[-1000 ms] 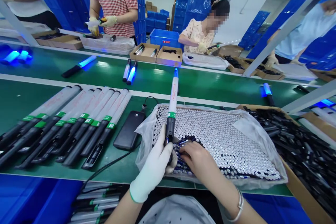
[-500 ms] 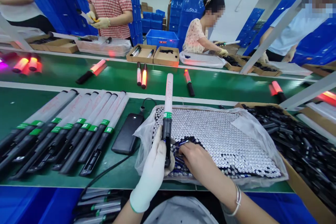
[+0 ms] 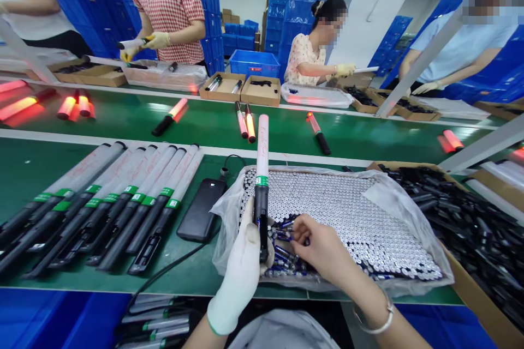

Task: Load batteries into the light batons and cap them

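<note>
My left hand (image 3: 241, 253), in a white glove, is wrapped round the black handle of a light baton (image 3: 262, 155), which stands upright with its white tube up and a green band in the middle. The handle has an open slot facing me. My bare right hand (image 3: 317, 245) is bent with thumb and fingertips together over the loose blue batteries at the left of a plastic-lined tray of batteries (image 3: 319, 193). Whether a battery is between its fingertips is hard to make out.
Several batons (image 3: 139, 196) lie at the left, beside a black power bank (image 3: 202, 210) with a cable. A box of black parts (image 3: 462, 229) stands at the right. Lit red batons (image 3: 318, 132) lie on the green belt (image 3: 204, 120). People work behind it.
My right hand has lifted slightly and shifted right over the batteries. The lit batons on the belt have moved right. The baton in my left hand is almost unmoved.
</note>
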`<state>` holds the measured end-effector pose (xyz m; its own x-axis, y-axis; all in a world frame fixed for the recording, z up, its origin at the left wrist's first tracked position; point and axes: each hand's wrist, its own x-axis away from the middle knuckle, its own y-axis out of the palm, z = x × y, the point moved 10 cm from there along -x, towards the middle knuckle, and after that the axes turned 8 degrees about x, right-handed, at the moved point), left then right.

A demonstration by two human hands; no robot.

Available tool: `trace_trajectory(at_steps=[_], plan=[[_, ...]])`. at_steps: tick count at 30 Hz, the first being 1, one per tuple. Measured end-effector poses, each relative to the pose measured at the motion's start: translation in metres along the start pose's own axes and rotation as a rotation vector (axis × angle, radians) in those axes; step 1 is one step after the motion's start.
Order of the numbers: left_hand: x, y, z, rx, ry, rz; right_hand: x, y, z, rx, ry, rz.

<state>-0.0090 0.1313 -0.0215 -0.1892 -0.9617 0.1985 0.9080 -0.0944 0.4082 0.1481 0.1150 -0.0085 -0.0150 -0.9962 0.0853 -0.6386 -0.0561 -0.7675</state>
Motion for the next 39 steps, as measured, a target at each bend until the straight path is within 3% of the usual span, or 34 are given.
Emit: trace_trajectory(at_steps=[4, 9, 12, 16, 20, 24, 26, 30, 34, 37, 39], plan=[[0.002, 0.001, 0.005, -0.059, 0.058, -0.007, 0.001, -0.015, -0.012, -0.566, 0.058, -0.004], [0.007, 0.005, 0.02, -0.112, 0.181, 0.007, -0.012, 0.013, -0.037, -0.77, 0.08, -0.027], [0.006, 0.0, 0.02, -0.194, 0.213, 0.047, -0.015, 0.018, -0.039, -0.704, 0.059, 0.086], [0.005, 0.006, -0.003, -0.092, -0.043, -0.037, -0.008, -0.008, -0.029, -0.512, 0.018, 0.178], [0.008, 0.016, 0.001, 0.205, -0.108, -0.096, -0.004, -0.022, -0.017, -0.125, -0.087, 0.037], [0.004, 0.015, -0.005, 0.288, -0.189, -0.071, -0.003, 0.0, -0.016, 0.398, -0.215, -0.063], [0.002, 0.017, -0.008, 0.276, -0.198, -0.101, -0.005, 0.011, -0.018, 0.527, -0.226, -0.059], [-0.001, 0.017, -0.012, 0.224, -0.19, -0.112, -0.003, 0.012, -0.024, 0.455, -0.239, -0.05], [-0.003, 0.015, -0.014, 0.158, -0.187, -0.08, 0.004, -0.016, -0.025, 0.088, -0.224, 0.006], [-0.004, 0.016, -0.019, 0.093, -0.204, -0.093, 0.012, -0.039, -0.043, 0.017, -0.356, 0.133], [-0.006, 0.012, -0.02, 0.019, -0.175, -0.072, 0.017, -0.043, -0.062, 0.045, -0.488, 0.174]])
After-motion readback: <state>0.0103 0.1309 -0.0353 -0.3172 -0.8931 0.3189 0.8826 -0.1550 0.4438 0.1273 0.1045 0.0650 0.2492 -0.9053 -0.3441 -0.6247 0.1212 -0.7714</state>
